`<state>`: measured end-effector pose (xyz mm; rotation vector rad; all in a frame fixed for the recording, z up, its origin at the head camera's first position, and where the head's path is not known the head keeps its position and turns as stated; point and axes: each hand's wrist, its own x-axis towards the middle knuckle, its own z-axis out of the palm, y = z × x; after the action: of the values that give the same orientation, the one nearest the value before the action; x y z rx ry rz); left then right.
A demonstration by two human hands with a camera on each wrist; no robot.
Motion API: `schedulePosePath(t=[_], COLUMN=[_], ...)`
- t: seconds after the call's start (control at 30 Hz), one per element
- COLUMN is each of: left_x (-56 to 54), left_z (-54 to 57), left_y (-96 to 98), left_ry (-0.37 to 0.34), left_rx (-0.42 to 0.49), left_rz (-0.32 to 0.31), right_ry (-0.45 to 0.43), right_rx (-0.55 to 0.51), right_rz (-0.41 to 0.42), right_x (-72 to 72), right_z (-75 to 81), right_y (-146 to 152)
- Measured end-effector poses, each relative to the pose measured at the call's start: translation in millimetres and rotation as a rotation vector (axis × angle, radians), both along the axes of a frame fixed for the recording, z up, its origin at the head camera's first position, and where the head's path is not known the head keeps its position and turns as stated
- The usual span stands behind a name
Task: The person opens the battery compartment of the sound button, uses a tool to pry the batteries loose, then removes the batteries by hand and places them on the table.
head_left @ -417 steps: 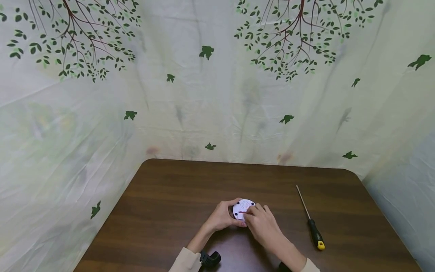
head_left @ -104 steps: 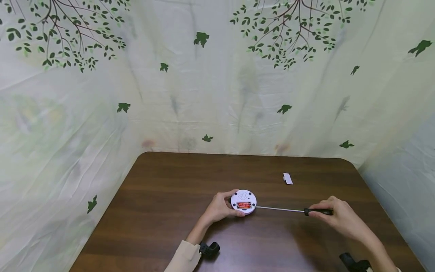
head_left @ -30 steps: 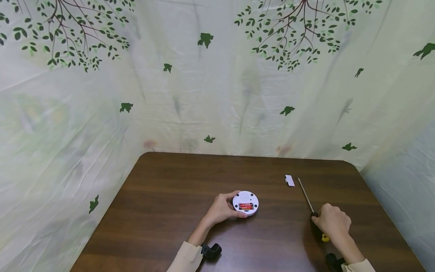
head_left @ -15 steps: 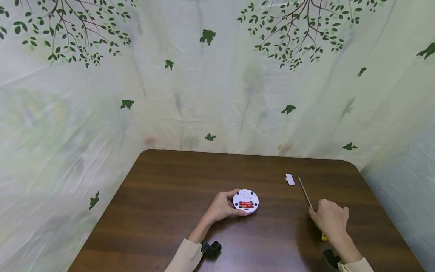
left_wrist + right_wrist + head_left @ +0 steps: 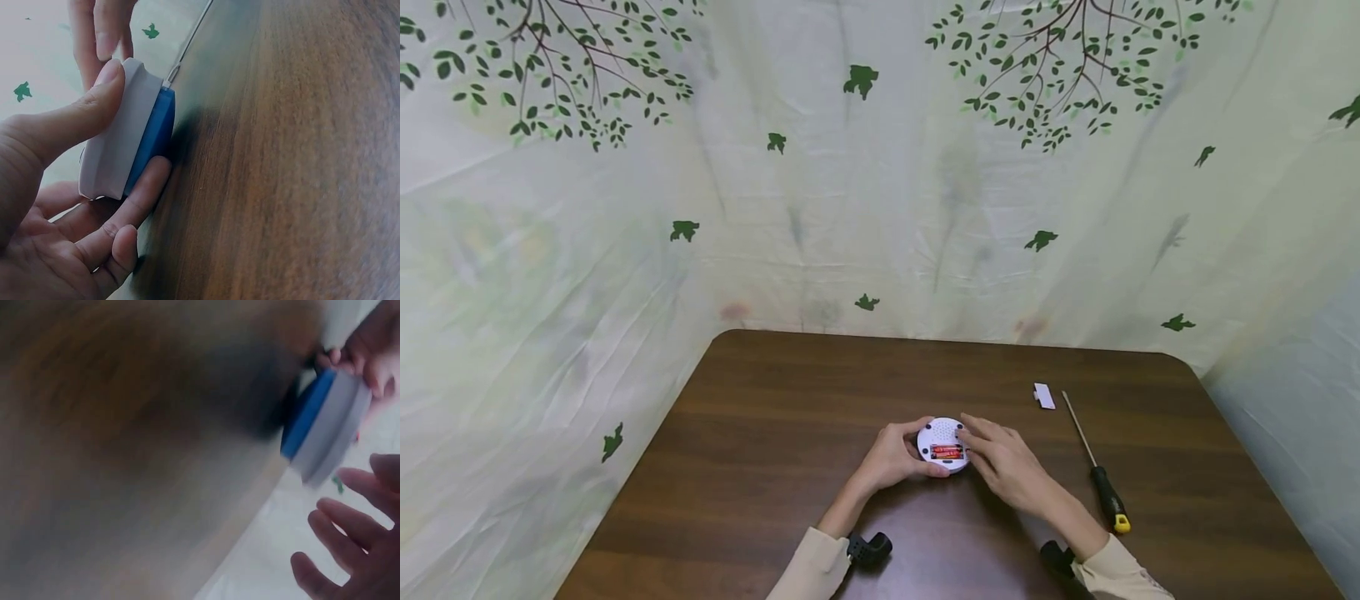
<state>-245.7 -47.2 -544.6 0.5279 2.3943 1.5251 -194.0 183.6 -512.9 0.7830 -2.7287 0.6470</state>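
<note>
My left hand [image 5: 891, 457] grips a round white battery-powered device [image 5: 942, 431] by its rim, thumb on the near side. Red batteries [image 5: 946, 452] sit in its uncovered compartment, which faces up. From the side, the left wrist view shows the white body [image 5: 119, 144] over a blue part [image 5: 152, 134], with fingers under it. My right hand [image 5: 1011, 467] is at the device's right edge, fingers extended and holding nothing; the right wrist view shows those fingers spread, a little apart from the device.
A screwdriver [image 5: 1108, 498] with a black and yellow handle lies to the right on the brown table [image 5: 820, 383]. Beyond its tip is a small white battery cover [image 5: 1044, 396]. A leaf-patterned curtain [image 5: 895, 208] hangs behind the table.
The battery cover came off earlier and lies on the table. My right hand has let go of the screwdriver, laid it down and moved left to the device. The left hand keeps its hold.
</note>
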Motion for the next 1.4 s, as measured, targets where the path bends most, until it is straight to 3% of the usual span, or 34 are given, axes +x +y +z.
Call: schedulePosePath(t=[0.1,0.33,1.03,1.4], left_x=[0.9,0.5,0.3,0.5], left_z=[0.1,0.2,0.9,1.2], left_y=[1.0,0.5,-1.7,-1.3], left_ry=[0.001,0.016,0.036,0.052], left_rx=[0.004,-0.003,-0.024,-0.022], left_rz=[-0.006,-0.002,-0.005,-0.006], right_ry=[-0.008,0.073,0.258,0.234], right_rx=[0.033,0.050,-0.020,0.002], right_rz=[0.009,0.013,-0.016,0.004], right_x=[1.8,2.7,-5.8,-10.1], right_z=[-4.2,-5.5,-8.0,-2.2], right_y=[-6,-8,-15,-16])
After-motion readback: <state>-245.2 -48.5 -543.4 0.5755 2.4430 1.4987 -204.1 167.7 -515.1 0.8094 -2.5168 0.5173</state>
